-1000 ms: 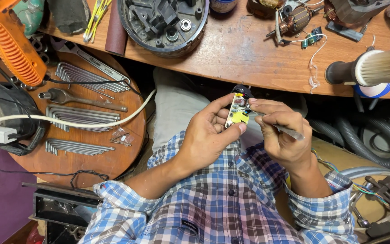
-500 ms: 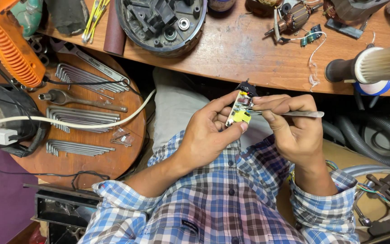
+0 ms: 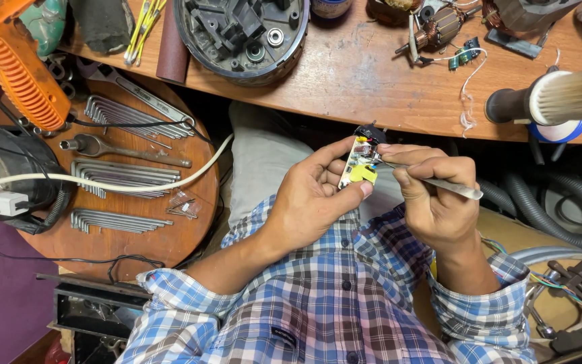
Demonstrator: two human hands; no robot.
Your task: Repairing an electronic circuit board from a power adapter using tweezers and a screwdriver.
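Tweezers (image 3: 432,180) tilted lower; right hand (image 3: 432,202) pinching them, left hand (image 3: 311,195) gripping circuit board (image 3: 360,162).

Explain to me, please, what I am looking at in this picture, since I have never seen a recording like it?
There is no machine here: a person's own two hands, filmed by a camera worn on the head and looking down. The left hand holds a small circuit board with a yellow part, in a grip of thumb and fingers. The right hand holds a thin metal tool, its tip at the board. Above is a wooden workbench with a round motor housing and a brush. To the left, a round wooden stool top carries rows of hex keys.
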